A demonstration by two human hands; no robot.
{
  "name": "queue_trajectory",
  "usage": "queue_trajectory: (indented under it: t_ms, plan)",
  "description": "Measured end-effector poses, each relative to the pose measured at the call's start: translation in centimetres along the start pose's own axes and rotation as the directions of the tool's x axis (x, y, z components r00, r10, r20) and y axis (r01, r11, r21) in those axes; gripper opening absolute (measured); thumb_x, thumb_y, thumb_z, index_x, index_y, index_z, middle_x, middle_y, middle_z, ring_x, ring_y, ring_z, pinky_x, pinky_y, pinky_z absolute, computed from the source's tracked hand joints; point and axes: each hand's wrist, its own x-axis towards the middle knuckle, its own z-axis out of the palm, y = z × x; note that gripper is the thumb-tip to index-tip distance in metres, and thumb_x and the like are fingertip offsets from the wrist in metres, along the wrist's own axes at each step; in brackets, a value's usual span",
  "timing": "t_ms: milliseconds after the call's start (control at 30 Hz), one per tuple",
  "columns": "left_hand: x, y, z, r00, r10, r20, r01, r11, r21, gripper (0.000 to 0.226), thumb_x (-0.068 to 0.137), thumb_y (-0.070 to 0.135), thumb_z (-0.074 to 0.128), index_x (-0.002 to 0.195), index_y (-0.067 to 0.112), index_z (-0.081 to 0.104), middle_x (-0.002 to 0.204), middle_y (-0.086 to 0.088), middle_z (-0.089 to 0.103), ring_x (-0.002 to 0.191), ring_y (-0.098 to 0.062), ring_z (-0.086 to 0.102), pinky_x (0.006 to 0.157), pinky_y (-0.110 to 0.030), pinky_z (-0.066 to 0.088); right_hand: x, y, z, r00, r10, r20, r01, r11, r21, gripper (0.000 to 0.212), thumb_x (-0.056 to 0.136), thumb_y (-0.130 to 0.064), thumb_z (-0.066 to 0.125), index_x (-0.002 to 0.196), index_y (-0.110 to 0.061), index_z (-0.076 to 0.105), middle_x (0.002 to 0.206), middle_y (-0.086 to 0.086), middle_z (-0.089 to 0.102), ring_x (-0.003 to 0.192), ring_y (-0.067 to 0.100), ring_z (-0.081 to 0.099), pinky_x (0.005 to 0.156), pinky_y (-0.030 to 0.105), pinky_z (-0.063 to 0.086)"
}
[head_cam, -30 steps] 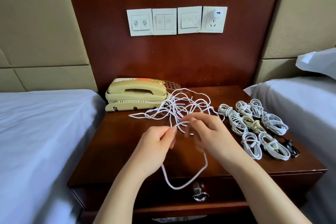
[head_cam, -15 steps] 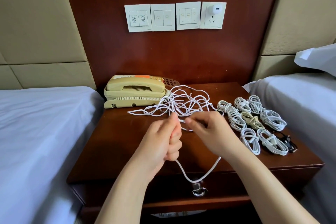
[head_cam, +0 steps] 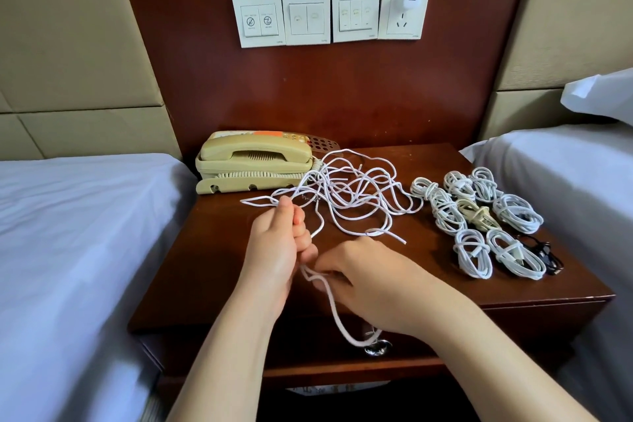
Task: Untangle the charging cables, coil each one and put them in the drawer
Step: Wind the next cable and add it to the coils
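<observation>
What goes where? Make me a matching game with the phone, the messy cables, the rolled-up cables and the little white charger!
Things:
1. telephone
2. tangled cables
3. coiled cables
4. white charger

Places:
A. plugged into the wall socket
B. right side of the nightstand
C. back left corner of the nightstand
D. middle of the nightstand

Pairs: 1-C, 2-D, 3-B, 4-A

Bare left hand [head_cam: 274, 259], right hand [head_cam: 368, 279], forearms [head_cam: 231, 346].
</observation>
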Motion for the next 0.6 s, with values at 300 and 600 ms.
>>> queue_trajectory:
  t_ms: [300, 600]
  plan:
    - [0.4, -0.7, -0.7, 0.979, 0.204, 0.02, -0.183, 0.824, 0.537, 0.043, 0.102, 0.024, 0.031, 0.067, 0.011, 0.052, 0.049, 0.002, 0.048, 0.037, -0.003, 0.045, 0.045, -0.017, 0.037, -0.1, 0.3, -1.3, 0.966, 0.07, -0.249, 0.03, 0.926, 0.377, 0.028, 0.093, -0.023, 0.056, 0.066, -0.026, 0.063, 0.05, -0.01, 0.052, 0.047, 0.006, 0.039, 0.047, 0.017, 0.029]
    - [-0.4, 0.0, 0.3, 0.959, -0.169, 0.225, 0.098, 0.95, 0.296, 0.043, 0.103, 0.02, 0.03, 0.062, 0.009, 0.036, 0.039, 0.004, 0.029, 0.028, -0.005, 0.022, 0.035, -0.009, 0.016, 0.5, 0.6, -1.0, 0.895, 0.102, -0.435, 0.064, 0.934, 0.35, 0.03, 0.09, -0.021, 0.062, 0.063, -0.031, 0.053, 0.046, -0.022, 0.049, 0.05, -0.002, 0.048, 0.05, 0.01, 0.033]
